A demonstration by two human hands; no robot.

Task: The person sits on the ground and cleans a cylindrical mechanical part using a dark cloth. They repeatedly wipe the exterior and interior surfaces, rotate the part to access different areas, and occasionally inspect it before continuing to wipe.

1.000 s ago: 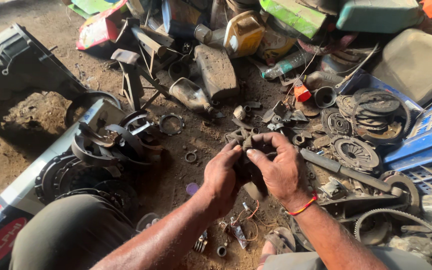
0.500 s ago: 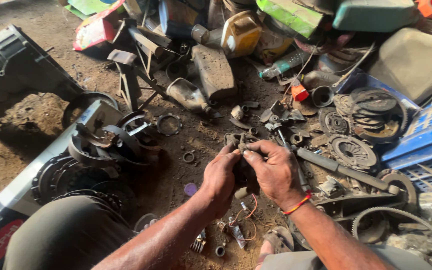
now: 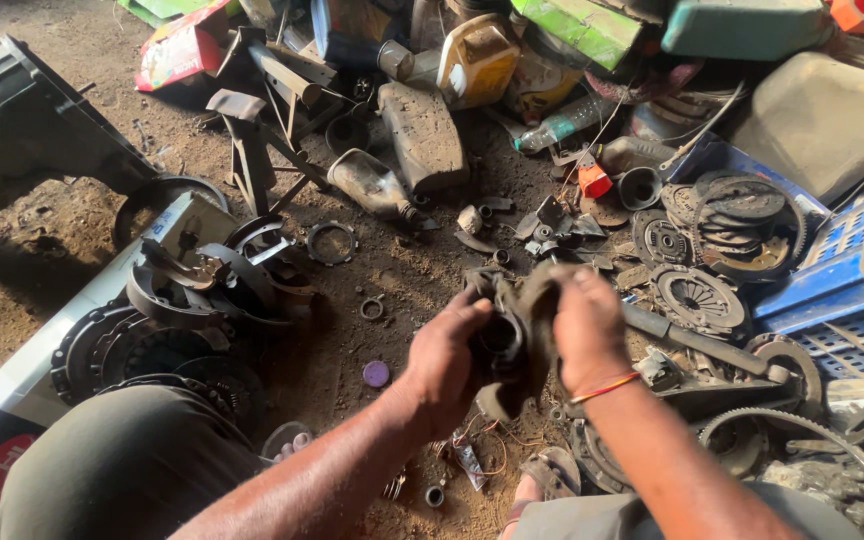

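Oily dirt floor (image 3: 42, 235) strewn with clutch plates (image 3: 697, 295) and scrap

My left hand (image 3: 447, 365) and right hand (image 3: 584, 335) wrap the grimy metal part (image 3: 512, 340) so closely that most of its shape is hidden; only a dark round bore shows between my fingers, and I can't tell what else it carries. My palms are out of sight against it. Both forearms run off the bottom edge. The toothed ring gear (image 3: 802, 450) lower right is cut by the frame, the blue crate (image 3: 852, 290) too. The grey housing (image 3: 22, 120) top left slips past the edge. Small bits under my wrists are too tiny to name.
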